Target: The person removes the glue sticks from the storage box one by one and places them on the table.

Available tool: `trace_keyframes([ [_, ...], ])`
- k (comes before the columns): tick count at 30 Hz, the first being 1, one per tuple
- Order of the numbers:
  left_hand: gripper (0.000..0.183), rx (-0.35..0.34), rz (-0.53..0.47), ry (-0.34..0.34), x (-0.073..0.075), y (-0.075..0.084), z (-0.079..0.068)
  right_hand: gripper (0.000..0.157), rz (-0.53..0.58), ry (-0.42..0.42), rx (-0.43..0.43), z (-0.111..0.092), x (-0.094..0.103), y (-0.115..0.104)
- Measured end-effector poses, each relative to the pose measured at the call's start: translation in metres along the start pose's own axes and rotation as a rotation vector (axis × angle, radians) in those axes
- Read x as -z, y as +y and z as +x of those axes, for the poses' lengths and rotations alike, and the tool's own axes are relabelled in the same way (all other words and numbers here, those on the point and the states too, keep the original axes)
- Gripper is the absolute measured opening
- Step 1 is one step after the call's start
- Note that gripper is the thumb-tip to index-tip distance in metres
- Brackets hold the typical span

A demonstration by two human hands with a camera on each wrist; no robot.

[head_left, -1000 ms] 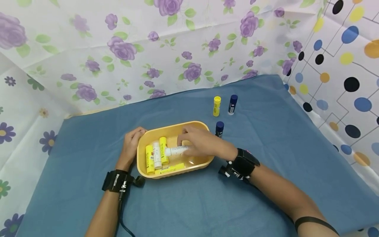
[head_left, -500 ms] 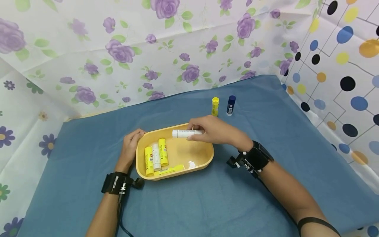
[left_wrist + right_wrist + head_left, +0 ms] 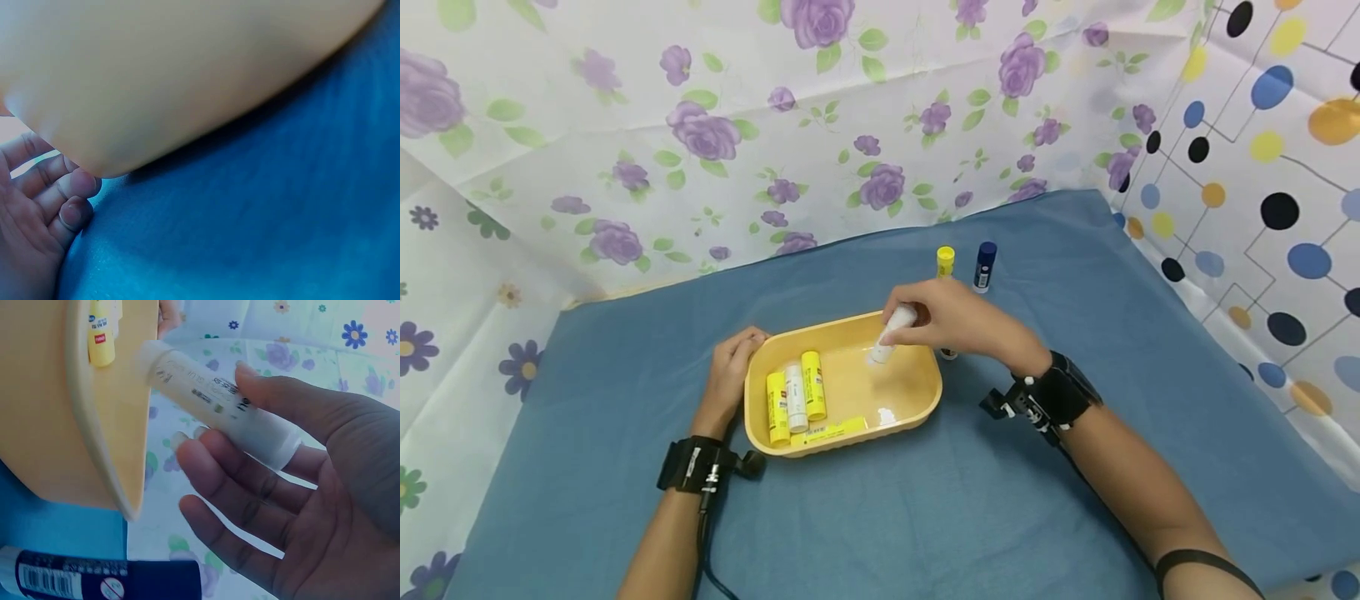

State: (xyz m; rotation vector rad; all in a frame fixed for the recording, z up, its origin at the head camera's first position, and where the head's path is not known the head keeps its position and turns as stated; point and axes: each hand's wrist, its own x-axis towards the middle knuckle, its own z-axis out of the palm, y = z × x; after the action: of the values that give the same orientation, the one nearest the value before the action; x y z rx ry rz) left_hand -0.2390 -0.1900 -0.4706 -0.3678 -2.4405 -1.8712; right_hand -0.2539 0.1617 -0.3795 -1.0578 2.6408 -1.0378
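Observation:
My right hand [image 3: 958,321] pinches a white glue stick [image 3: 895,332] between thumb and fingers, tilted over the right half of a yellow plastic basket [image 3: 872,396]. The right wrist view shows printing along the glue stick [image 3: 212,400]. My left hand [image 3: 727,379] holds the basket's left end, fingertips [image 3: 78,212] curled against its outer wall. In the basket's left part lie yellow glue sticks [image 3: 777,408] and one white glue stick [image 3: 796,398], side by side. Another yellow glue stick [image 3: 831,431] lies along the near wall.
Behind the basket stand a yellow glue stick [image 3: 945,262] and a navy-capped glue stick [image 3: 985,267]. Another navy-capped glue stick [image 3: 106,575] stands just right of the basket, mostly hidden by my right hand in the head view. Blue cloth [image 3: 865,525] covers the table; patterned sheets hang around it.
My right hand has lifted the white glue stick up from inside the basket and turned it from level to steeply tilted. My left hand has stayed at the basket's left end.

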Motion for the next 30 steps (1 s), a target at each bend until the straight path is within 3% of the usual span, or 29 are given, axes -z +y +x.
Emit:
trace_keyframes([
  [7,0.037,0.003,0.001,0.007,0.001,-0.001,-0.001,0.019,-0.014,0.082,-0.009,-0.006,0.016,0.005],
  [24,0.037,-0.001,0.008,0.008,0.0,0.002,0.0,0.026,-0.086,0.32,-0.177,-0.03,0.067,0.021],
  [30,0.037,0.002,0.004,0.007,0.0,0.001,0.0,0.03,-0.146,0.307,-0.264,-0.039,0.075,0.031],
])
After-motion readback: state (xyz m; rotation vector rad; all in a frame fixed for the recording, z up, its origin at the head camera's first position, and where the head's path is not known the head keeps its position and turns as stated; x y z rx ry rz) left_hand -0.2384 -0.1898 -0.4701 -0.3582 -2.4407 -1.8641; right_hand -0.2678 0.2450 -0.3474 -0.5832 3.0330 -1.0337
